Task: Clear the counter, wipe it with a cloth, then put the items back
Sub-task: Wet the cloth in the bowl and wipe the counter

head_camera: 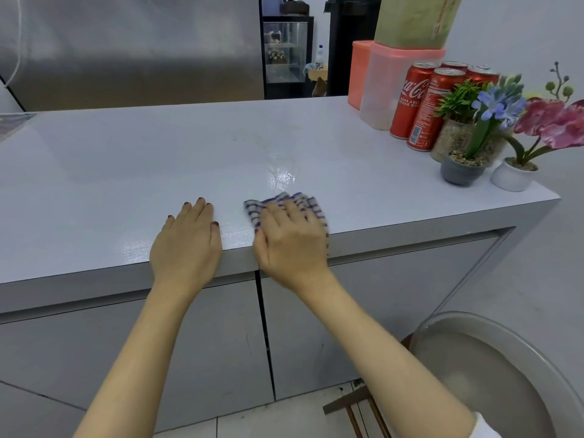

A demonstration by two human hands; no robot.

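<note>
My right hand (pixel 290 241) presses flat-fingered on the limp, soft checked cloth (pixel 252 210) at the worktop's (pixel 126 172) front edge, best bunched under the palm, while my left hand (pixel 186 238) lies flat at that edge too.

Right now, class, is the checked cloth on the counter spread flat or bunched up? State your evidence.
Bunched up. The checked cloth shows ridged folds around the right hand pressing it on the counter.
</note>
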